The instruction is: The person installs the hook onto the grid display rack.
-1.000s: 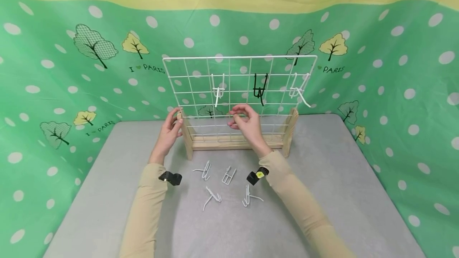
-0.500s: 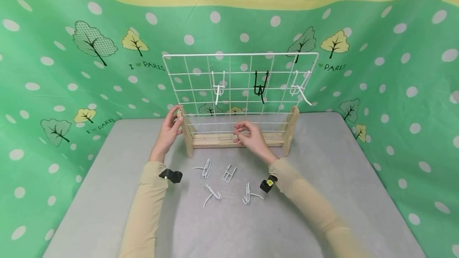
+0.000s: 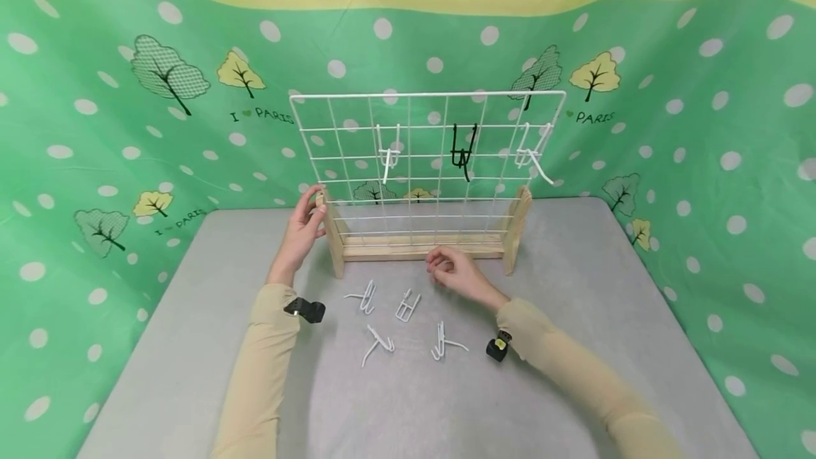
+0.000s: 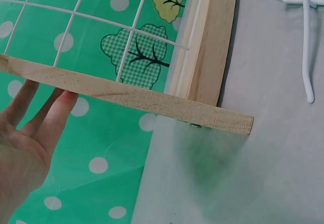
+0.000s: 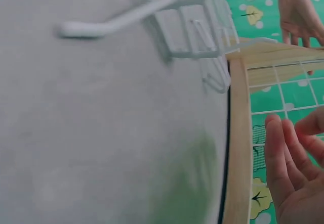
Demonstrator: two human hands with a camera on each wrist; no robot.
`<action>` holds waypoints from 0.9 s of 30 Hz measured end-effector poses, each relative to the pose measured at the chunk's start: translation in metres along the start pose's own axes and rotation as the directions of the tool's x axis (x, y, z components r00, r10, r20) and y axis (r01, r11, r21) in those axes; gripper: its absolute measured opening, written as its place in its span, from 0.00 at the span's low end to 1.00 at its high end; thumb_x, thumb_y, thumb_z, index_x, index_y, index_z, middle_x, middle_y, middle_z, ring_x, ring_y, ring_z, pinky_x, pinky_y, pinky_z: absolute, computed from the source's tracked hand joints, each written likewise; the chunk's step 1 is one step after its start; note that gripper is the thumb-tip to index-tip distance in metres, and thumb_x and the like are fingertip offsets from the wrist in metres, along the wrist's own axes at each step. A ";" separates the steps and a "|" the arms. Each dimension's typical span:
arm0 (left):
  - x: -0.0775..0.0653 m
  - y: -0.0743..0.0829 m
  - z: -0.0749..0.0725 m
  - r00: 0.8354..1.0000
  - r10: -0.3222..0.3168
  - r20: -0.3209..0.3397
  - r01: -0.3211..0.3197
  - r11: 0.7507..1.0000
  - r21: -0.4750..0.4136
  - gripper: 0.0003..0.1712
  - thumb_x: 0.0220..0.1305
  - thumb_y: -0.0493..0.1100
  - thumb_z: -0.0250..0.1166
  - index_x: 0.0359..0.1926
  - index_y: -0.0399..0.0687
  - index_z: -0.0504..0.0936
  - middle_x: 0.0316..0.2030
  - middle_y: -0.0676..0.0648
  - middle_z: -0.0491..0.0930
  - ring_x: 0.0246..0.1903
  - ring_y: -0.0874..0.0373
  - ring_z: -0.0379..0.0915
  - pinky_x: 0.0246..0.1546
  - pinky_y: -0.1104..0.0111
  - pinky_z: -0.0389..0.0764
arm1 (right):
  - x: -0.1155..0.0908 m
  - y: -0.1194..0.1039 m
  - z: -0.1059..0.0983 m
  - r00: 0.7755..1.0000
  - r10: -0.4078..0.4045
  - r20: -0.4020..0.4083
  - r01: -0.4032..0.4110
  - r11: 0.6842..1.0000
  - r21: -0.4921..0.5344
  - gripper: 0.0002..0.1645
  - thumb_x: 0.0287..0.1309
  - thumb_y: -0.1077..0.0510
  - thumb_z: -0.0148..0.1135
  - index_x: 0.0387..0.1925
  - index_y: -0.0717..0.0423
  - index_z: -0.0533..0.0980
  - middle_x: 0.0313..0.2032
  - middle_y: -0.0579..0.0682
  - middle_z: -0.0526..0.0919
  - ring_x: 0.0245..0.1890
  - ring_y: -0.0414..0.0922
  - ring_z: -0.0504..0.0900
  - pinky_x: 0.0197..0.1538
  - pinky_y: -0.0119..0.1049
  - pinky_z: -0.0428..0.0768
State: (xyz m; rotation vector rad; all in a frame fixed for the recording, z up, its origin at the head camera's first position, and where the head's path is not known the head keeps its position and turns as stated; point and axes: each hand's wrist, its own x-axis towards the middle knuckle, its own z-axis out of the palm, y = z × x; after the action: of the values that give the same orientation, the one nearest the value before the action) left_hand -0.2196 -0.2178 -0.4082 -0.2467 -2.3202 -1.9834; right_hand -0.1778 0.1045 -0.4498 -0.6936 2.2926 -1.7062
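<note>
A white wire grid rack point(image 3: 425, 177) stands upright on the table in a wooden frame. My left hand point(image 3: 301, 232) grips the frame's left wooden post point(image 4: 126, 96), its fingertips against the outer side. Just in front of the rack's base my right hand point(image 3: 462, 273) hovers, fingers bent loosely and nothing between them. Hanging from the grid are a white hook point(image 3: 388, 156) to the left, a black hook point(image 3: 462, 154) right of centre, and another white hook point(image 3: 532, 154) near the right edge. Nearest the right hand lies a white double-wire hook point(image 3: 408, 305) on the table.
Other loose white hooks lie on the grey table point(image 3: 395, 409): one at left point(image 3: 363, 297), a second in front of it point(image 3: 379, 343), a third at right point(image 3: 443, 342). A green dotted curtain point(image 3: 720, 232) surrounds the table's back and sides.
My right hand has come down from the middle of the grid and moved right and toward me, past the base bar. The left hand keeps its place on the post.
</note>
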 end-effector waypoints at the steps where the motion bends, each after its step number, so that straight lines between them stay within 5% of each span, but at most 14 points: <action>1: 0.000 0.000 0.000 1.000 0.003 -0.002 -0.003 1.000 0.000 0.27 0.76 0.40 0.48 0.72 0.45 0.55 0.66 0.29 0.58 0.63 0.37 0.60 0.54 0.41 0.71 | -0.003 0.001 0.000 1.000 0.001 0.016 -0.001 1.000 -0.006 0.12 0.56 0.79 0.51 0.43 0.75 0.72 0.37 0.73 0.77 0.35 0.70 0.78 0.34 0.51 0.83; 6: 0.000 0.000 0.000 1.000 0.003 -0.005 -0.003 1.000 -0.006 0.27 0.76 0.40 0.48 0.72 0.45 0.55 0.66 0.29 0.58 0.62 0.36 0.59 0.54 0.41 0.70 | -0.016 0.006 -0.002 0.994 -0.050 0.097 0.058 0.995 -0.077 0.10 0.57 0.77 0.56 0.42 0.74 0.75 0.37 0.71 0.79 0.36 0.64 0.79 0.37 0.44 0.84; 16: -0.001 -0.002 0.003 1.000 0.000 -0.005 0.000 1.000 -0.019 0.26 0.76 0.40 0.48 0.71 0.46 0.56 0.66 0.29 0.59 0.62 0.36 0.60 0.54 0.43 0.72 | -0.038 0.032 -0.005 0.959 -0.111 0.260 0.149 0.980 -0.130 0.10 0.58 0.76 0.57 0.43 0.73 0.75 0.39 0.67 0.81 0.42 0.59 0.79 0.46 0.49 0.81; 27: 0.001 -0.006 0.000 1.000 -0.008 -0.023 0.008 1.000 0.005 0.28 0.76 0.41 0.47 0.73 0.49 0.54 0.65 0.30 0.59 0.62 0.37 0.60 0.54 0.47 0.74 | -0.050 0.063 -0.009 0.947 -0.117 0.299 0.164 0.977 -0.135 0.11 0.59 0.69 0.62 0.43 0.59 0.79 0.41 0.50 0.83 0.42 0.45 0.79 0.44 0.36 0.80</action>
State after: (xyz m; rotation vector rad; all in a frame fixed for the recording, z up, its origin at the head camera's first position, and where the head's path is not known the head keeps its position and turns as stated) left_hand -0.2218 -0.2191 -0.4139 -0.2138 -2.3155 -1.9727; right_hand -0.1538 0.1500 -0.5122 -1.0867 2.2300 -1.3743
